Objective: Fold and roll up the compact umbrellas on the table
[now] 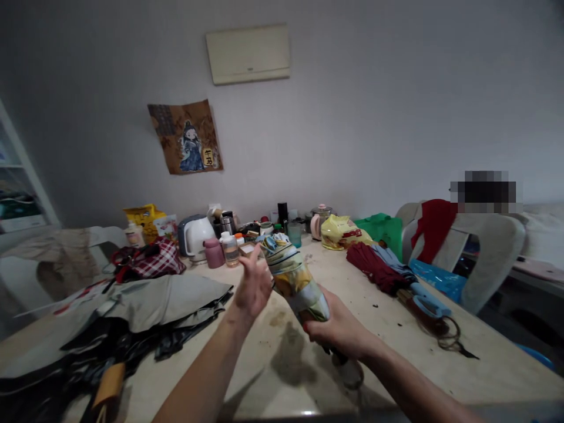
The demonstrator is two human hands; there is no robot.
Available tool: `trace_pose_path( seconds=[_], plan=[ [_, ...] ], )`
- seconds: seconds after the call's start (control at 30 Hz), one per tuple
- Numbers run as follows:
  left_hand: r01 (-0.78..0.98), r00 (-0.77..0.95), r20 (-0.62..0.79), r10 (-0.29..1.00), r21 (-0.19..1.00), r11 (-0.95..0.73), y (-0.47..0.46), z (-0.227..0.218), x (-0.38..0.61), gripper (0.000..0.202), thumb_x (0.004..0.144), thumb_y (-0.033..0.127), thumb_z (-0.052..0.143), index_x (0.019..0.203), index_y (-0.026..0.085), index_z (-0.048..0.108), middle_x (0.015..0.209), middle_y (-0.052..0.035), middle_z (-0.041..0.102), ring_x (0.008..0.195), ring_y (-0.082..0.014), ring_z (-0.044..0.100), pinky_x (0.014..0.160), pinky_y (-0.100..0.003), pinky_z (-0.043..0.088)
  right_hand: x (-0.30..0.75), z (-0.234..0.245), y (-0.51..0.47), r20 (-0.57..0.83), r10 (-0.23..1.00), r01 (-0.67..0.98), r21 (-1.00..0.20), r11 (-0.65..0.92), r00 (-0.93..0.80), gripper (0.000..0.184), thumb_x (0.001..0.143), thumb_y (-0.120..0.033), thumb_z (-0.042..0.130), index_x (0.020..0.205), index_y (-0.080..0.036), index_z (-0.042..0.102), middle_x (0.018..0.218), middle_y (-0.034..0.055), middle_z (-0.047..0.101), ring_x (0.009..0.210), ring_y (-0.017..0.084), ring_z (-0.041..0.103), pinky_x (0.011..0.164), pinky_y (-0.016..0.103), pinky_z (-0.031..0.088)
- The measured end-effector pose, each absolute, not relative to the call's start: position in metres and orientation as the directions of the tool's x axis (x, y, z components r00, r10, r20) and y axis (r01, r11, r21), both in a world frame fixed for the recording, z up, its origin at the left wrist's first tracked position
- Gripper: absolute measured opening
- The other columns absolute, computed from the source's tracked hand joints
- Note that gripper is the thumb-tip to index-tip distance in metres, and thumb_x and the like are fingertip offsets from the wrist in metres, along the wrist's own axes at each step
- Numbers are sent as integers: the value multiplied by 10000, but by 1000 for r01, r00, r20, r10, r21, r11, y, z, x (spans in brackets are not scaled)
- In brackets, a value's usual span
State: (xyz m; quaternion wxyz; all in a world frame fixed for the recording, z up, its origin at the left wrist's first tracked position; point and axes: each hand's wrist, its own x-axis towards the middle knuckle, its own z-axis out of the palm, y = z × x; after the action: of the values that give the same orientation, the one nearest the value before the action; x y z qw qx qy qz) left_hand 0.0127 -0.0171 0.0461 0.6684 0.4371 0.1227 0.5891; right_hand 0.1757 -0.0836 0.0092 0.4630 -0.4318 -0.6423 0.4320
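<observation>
My right hand (pixel 339 329) is wrapped round the lower part of a folded umbrella (pixel 295 276) with a yellow, white and green pattern. The umbrella is rolled up and tilted, its top leaning away to the left and its handle (pixel 350 373) pointing down toward the table's near edge. Just left of the canopy is my left hand (pixel 255 282), fingers spread and raised. Whether its fingertips touch the cloth I cannot tell. To the left lies a partly spread grey and black umbrella (pixel 171 305) with a wooden handle (pixel 110 385).
Dark red (pixel 374 267) and light blue folded umbrellas lie at right on the table (pixel 273 382). A kettle (pixel 198 235), pink jar (pixel 214 252), bottles, yellow bag (pixel 341 233) and green bag (pixel 383 229) line the back. Chairs stand either side; a person (pixel 484 191) is at right.
</observation>
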Motion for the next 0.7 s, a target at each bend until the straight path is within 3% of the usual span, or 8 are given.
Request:
trace_pose_path(
  seconds=[0.1,0.2,0.3,0.37,0.47,0.57,0.67,0.7],
  plan=[
    [-663,206,323,924,741,-111,-22,28,32,833,437,490,920,1137,192,581,952,-52,712,869,-212,675,766,-294,515,172,2,-79,267,960,420,-864,277,-84,462,612,-141,590,1063,-163,489,895,48,618,787,189,563,701,294,446],
    [-665,61,205,977,738,-113,-20,27,48,616,451,301,936,959,154,620,764,5,690,636,-132,630,647,-242,508,169,5,-79,256,962,501,-822,270,-99,535,653,-196,635,1152,-155,449,961,78,640,871,231,600,781,337,451],
    [-732,186,132,974,679,47,-13,32,53,466,561,364,878,894,144,637,733,-3,688,609,-130,627,637,-245,527,173,17,-83,250,947,318,-898,304,-201,711,649,-279,707,1279,-165,396,1103,86,623,967,230,601,820,331,468],
    [-716,358,77,931,662,220,-6,31,54,444,712,501,756,936,134,645,766,-47,702,670,-170,663,670,-281,551,181,23,-83,225,952,190,-946,264,-206,660,672,-312,683,1258,-146,429,1110,88,622,959,219,607,805,322,489],
    [-601,333,-66,941,754,265,7,24,52,296,902,393,579,1010,121,620,797,-78,707,659,-153,669,612,-244,538,201,23,-73,209,975,300,-928,223,-76,524,696,-282,629,1181,-127,503,1063,86,642,941,214,616,821,321,496],
    [-435,169,-224,960,857,277,17,12,46,88,913,165,549,984,116,569,750,-77,691,566,-103,638,547,-179,493,232,13,-48,207,976,641,-758,120,62,505,729,-278,615,1202,-127,520,1111,107,648,997,234,617,856,317,478],
    [-406,176,-219,960,872,274,19,4,37,66,917,127,525,982,126,538,784,-91,694,597,-105,658,582,-183,512,267,1,-18,208,965,935,-346,-80,160,469,796,-292,572,1228,-126,498,1097,124,659,981,238,636,807,299,472],
    [-408,208,-199,958,872,269,19,2,34,69,921,126,516,987,127,538,795,-95,696,606,-105,662,588,-186,516,278,-2,-10,206,960,949,-288,-127,191,455,812,-278,561,1231,-113,494,1103,150,654,980,255,638,794,314,470]
  ],
)
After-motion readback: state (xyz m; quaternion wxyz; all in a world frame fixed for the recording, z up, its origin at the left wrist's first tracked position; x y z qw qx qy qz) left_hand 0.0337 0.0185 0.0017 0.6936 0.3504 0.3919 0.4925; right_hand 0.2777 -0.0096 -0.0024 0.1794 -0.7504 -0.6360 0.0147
